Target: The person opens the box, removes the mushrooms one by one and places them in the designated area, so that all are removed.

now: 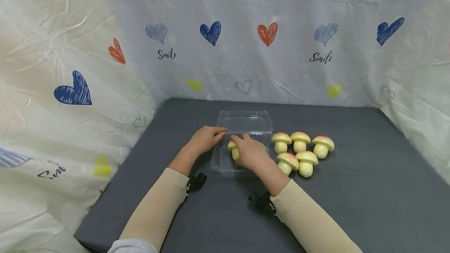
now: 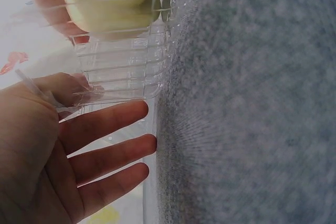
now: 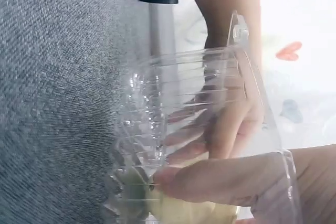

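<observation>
A clear plastic clamshell box [image 1: 218, 162] lies on the table with its lid [image 1: 242, 121] folded back, away from the person. My left hand [image 1: 207, 139] is at the box's left side; in the left wrist view its thumb reaches over the wall and the index finger lies outside, so the wall is pinched between them. The other fingers [image 2: 113, 158] are spread and fairly straight. Inside the box, my right hand [image 1: 251, 153] grips a pale yellow toy mushroom [image 1: 233, 150]. Through the plastic, the right wrist view shows the thumb [image 3: 215, 179] against this mushroom [image 3: 184, 209], low in the box.
Several toy mushrooms [image 1: 306, 163] with reddish-yellow caps stand grouped just right of the box. The dark grey tabletop [image 1: 358, 190] extends to both sides. Behind it hangs a white curtain [image 1: 239, 65] printed with hearts.
</observation>
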Available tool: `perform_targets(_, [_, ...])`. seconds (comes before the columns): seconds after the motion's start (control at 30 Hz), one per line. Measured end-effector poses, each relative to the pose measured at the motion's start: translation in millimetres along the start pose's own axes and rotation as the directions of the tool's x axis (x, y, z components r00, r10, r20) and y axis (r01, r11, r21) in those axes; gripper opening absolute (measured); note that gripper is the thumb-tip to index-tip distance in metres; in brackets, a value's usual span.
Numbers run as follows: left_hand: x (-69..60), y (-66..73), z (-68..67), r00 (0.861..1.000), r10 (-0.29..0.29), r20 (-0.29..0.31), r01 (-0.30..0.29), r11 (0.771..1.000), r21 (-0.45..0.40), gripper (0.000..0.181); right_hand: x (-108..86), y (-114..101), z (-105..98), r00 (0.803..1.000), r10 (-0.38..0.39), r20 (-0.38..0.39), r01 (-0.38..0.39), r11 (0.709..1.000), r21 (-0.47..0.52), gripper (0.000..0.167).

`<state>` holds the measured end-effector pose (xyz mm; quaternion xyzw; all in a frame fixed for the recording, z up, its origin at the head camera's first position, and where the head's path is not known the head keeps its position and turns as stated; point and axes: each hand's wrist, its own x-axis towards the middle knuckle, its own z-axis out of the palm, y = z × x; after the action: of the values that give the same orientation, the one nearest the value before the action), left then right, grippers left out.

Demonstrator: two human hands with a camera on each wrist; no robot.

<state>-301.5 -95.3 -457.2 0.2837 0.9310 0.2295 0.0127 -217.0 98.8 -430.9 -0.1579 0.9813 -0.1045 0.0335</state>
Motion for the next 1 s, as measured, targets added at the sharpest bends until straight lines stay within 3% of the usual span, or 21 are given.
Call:
perform_targets(0.2, [-0.1, -1.9, -0.3, 1.000, -0.008, 0.005, 0.008, 1.000, -0.001, 0.040, -1.0, 8, -15, 0.999, 0.011, 0.036, -0.012, 1.000, 0.023, 0.081])
perform_targets(0.4, [-0.5, -2.2, 1.5, 1.000, -0.017, -0.004, 0.017, 1.000, 0.001, 0.040, -23.3, 27, -49, 1.000, -0.011, 0.025, 0.006, 0.981, 0.193, 0.079])
perform_targets(0.73, [-0.1, -1.0, 0.9, 1.000, -0.028, 0.000, 0.028, 1.000, -0.006, 0.041, -66.8, 85, -95, 0.999, -0.028, -0.015, 0.032, 0.934, 0.355, 0.071])
perform_targets(1.0, [0.1, -1.1, 0.0, 1.000, -0.023, 0.014, 0.023, 1.000, -0.004, 0.041, -92.8, 136, -109, 0.997, 0.069, 0.030, -0.076, 0.902, 0.426, 0.077])
